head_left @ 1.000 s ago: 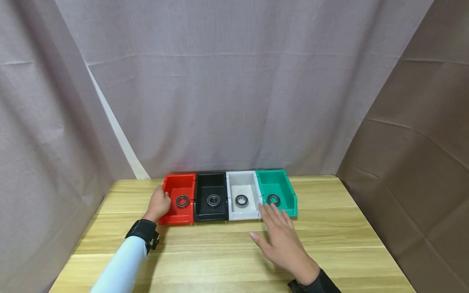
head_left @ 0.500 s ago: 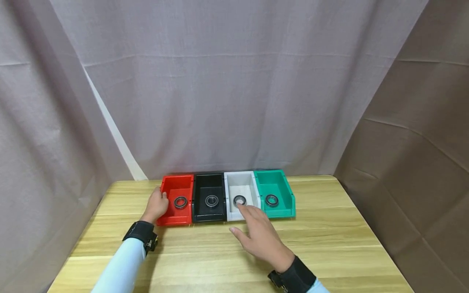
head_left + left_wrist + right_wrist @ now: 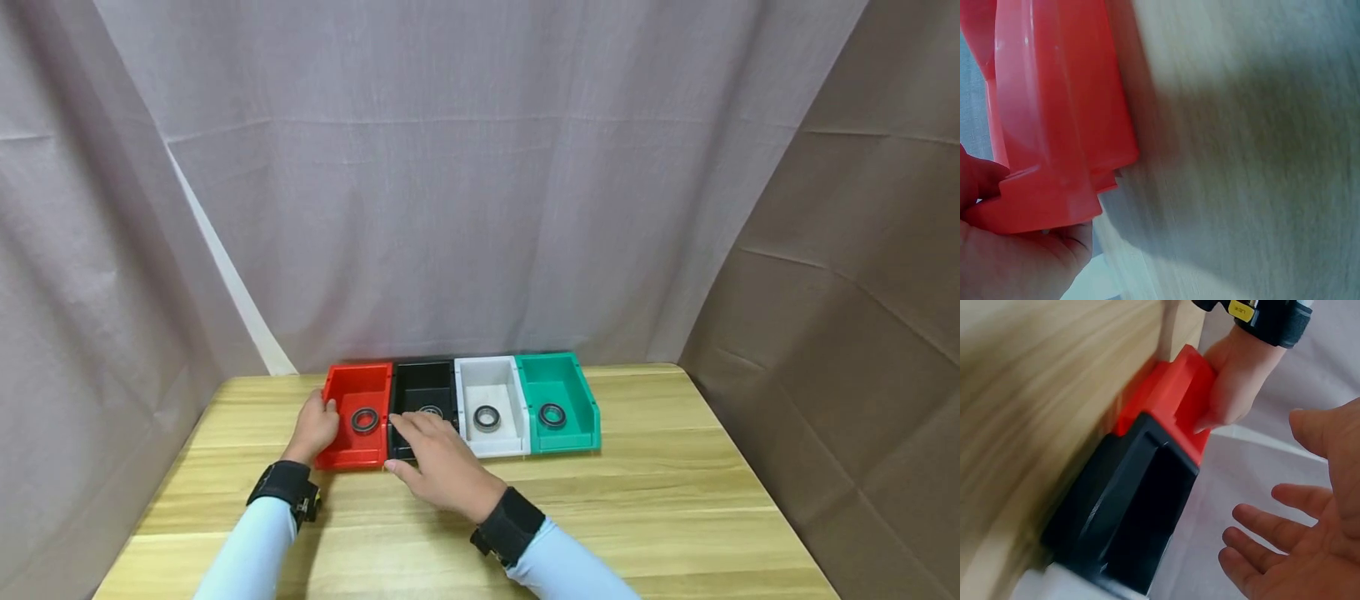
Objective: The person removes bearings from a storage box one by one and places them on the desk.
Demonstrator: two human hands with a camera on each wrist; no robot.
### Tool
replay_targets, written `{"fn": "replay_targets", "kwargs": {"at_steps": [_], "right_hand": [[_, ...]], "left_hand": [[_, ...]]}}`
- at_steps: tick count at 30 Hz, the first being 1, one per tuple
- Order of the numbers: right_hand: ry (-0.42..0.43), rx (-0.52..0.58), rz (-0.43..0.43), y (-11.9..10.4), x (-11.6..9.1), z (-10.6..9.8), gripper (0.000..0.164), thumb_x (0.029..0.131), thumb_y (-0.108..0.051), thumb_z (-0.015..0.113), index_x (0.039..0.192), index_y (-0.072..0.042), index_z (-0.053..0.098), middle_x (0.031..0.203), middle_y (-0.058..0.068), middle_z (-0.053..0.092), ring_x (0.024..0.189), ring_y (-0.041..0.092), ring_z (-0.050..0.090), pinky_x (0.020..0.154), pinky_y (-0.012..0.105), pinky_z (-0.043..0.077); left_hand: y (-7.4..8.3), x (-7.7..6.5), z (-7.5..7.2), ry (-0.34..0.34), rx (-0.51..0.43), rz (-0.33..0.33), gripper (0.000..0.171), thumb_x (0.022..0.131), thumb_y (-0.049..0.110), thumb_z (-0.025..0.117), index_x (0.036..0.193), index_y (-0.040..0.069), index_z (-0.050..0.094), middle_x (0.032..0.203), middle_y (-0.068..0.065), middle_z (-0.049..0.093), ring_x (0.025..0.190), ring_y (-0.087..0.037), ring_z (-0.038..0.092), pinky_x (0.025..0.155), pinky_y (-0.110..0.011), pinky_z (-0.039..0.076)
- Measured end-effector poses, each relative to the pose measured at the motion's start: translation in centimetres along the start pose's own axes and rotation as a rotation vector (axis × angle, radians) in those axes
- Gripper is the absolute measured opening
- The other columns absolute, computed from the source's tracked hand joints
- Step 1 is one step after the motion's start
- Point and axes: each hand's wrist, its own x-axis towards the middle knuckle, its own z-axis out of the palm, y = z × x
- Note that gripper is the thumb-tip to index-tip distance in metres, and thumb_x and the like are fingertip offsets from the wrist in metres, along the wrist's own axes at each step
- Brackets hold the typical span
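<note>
Shifted left from the green bin (image 3: 556, 381), the right grip (image 3: 444, 468) hovers spread near the black bin (image 3: 423, 382) while the left grip (image 3: 312, 428) pinches the red bin (image 3: 358, 384).

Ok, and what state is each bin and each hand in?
Red bin: one bearing inside
Black bin: one bearing inside, partly hidden
White bin: one bearing inside
Green bin: one bearing inside
Left hand: gripping the red bin's wall
Right hand: fingers extended, holding nothing

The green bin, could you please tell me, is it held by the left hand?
No, the left hand grips the red bin at the row's opposite end.
</note>
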Motion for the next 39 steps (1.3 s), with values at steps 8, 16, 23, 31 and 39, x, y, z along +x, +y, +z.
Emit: {"fn": "replay_targets", "kwargs": {"at_steps": [8,16,23,31,39], "right_hand": [[-0.056,-0.101,-0.062,-2.1,3.8,2.0,0.061,0.108,-0.044,0.06,0.161,-0.016,0.048,0.161,0.006,0.056,0.149,0.025,0.052,0.124,0.043,0.045],[-0.054,-0.29,-0.047,-1.9,6.0,5.9,0.053,0.108,-0.043,0.06,0.154,-0.016,0.057,0.157,0.002,0.06,0.151,0.02,0.05,0.128,0.034,0.038],[-0.022,-0.391,-0.069,-1.2,7.4,7.5,0.04,0.107,-0.036,0.06,0.143,-0.02,0.065,0.148,-0.003,0.067,0.147,0.017,0.055,0.128,0.03,0.036],[-0.009,-0.492,-0.057,-0.6,9.5,8.3,0.035,0.102,-0.037,0.067,0.134,-0.024,0.072,0.136,-0.01,0.073,0.14,0.012,0.057,0.122,0.028,0.039],[-0.069,-0.606,-0.04,-0.9,11.5,8.2,0.028,0.097,-0.037,0.071,0.123,-0.026,0.075,0.121,-0.012,0.075,0.121,0.01,0.061,0.107,0.025,0.041]], "left_hand": [[-0.1,0.0,0.0,0.0,-0.024,0.003,0.039,0.111,0.008,0.037,0.14,-0.016,0.044,0.135,-0.038,0.057,0.123,-0.049,0.056,0.114,-0.063,0.044],[0.0,0.1,-0.2,-0.011,-0.022,-0.002,0.041,0.11,0.008,0.038,0.143,-0.017,0.043,0.138,-0.038,0.056,0.126,-0.05,0.056,0.116,-0.065,0.043],[-0.4,0.0,-0.1,-0.02,-0.002,0.001,0.042,0.109,0.007,0.037,0.143,-0.018,0.042,0.14,-0.039,0.056,0.129,-0.051,0.055,0.117,-0.065,0.043],[-0.5,-0.2,-0.1,-0.013,0.008,0.006,0.043,0.108,0.005,0.038,0.143,-0.019,0.042,0.139,-0.04,0.056,0.13,-0.053,0.056,0.117,-0.065,0.043],[-0.3,-0.2,-0.1,0.0,0.003,0.025,0.041,0.108,0.004,0.039,0.141,-0.019,0.044,0.136,-0.04,0.058,0.127,-0.053,0.057,0.113,-0.065,0.045]]}}
